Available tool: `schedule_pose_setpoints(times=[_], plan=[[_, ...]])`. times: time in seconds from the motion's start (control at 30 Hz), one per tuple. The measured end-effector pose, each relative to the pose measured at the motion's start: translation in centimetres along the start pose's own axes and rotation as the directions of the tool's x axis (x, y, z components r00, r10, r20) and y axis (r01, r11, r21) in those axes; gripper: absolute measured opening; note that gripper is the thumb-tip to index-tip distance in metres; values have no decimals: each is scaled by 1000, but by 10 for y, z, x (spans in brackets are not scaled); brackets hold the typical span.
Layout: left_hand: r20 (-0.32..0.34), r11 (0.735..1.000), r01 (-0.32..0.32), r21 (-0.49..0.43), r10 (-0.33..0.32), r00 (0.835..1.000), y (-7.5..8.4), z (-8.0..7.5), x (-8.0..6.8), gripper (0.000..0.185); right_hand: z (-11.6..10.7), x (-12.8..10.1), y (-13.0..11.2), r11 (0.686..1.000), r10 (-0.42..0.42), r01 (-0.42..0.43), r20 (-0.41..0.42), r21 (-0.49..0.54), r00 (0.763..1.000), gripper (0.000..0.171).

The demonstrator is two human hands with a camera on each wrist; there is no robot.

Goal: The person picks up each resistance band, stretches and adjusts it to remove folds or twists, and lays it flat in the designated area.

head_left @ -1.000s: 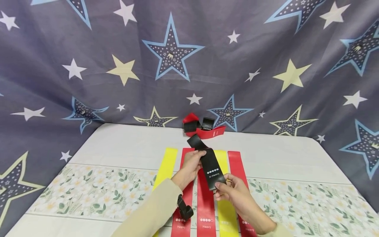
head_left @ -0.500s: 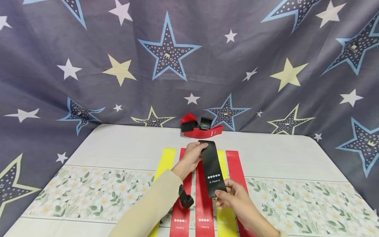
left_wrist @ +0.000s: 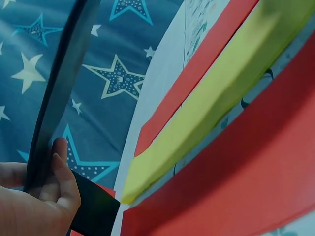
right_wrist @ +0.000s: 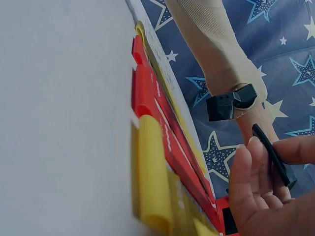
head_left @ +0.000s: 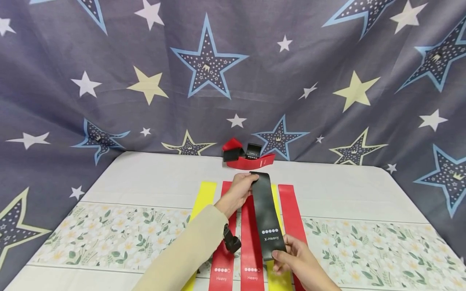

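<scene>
A black band (head_left: pixel 267 214) printed "X-Heavy" is stretched flat between both hands, just above the row of bands on the table. My left hand (head_left: pixel 242 188) pinches its far end; the left wrist view shows the thumb and fingers of that hand (left_wrist: pixel 44 196) closed on the band's edge (left_wrist: pixel 59 98). My right hand (head_left: pixel 291 258) pinches the near end, and in the right wrist view its fingers (right_wrist: pixel 261 187) hold the band (right_wrist: pixel 270 152). Under it lies a yellow band (head_left: pixel 278 275), mostly hidden.
Flat side by side on the white and floral tablecloth (head_left: pixel 145 182) lie a yellow band (head_left: pixel 205 198), two red bands (head_left: pixel 251 234) marked "Heavy", and another red band (head_left: pixel 291 210). A heap of red and black bands (head_left: pixel 247 157) sits at the back, against the star-printed curtain (head_left: pixel 218 81).
The black band's far end, folded over a second ago, is now straight. My right hand has drawn the near end toward me and the band has come down lengthwise over the row.
</scene>
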State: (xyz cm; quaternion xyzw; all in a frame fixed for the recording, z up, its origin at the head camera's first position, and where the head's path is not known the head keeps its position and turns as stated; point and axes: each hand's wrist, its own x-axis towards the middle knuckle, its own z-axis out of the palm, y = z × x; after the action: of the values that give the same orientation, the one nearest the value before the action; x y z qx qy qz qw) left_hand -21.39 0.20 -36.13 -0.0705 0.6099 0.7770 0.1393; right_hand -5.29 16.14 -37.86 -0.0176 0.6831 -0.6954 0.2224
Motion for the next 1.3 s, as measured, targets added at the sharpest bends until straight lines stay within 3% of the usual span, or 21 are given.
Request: schedule_pose_setpoints(times=[0.3,0.53,0.87,1.07,1.2,1.3], plan=[[-9,1000,1,13,-1,1000,-5,10,2,32,-10,-11,7,998,52,-52,2,21,999,17],[-13,999,-35,7,35,999,-12,18,2,41,-18,-20,15,997,71,-73,49,40,996,13],[-12,997,-42,57,43,999,-28,37,8,43,-29,-30,23,991,133,-133,13,-4,991,12],[13,995,-74,65,73,997,-38,49,12,46,-42,-35,27,987,161,-162,46,18,986,18],[27,996,-58,62,57,998,-43,58,13,47,-52,-38,31,986,163,-164,64,10,984,23],[36,997,-38,65,36,999,-45,66,13,46,-61,-41,34,987,149,-155,116,40,982,18]])
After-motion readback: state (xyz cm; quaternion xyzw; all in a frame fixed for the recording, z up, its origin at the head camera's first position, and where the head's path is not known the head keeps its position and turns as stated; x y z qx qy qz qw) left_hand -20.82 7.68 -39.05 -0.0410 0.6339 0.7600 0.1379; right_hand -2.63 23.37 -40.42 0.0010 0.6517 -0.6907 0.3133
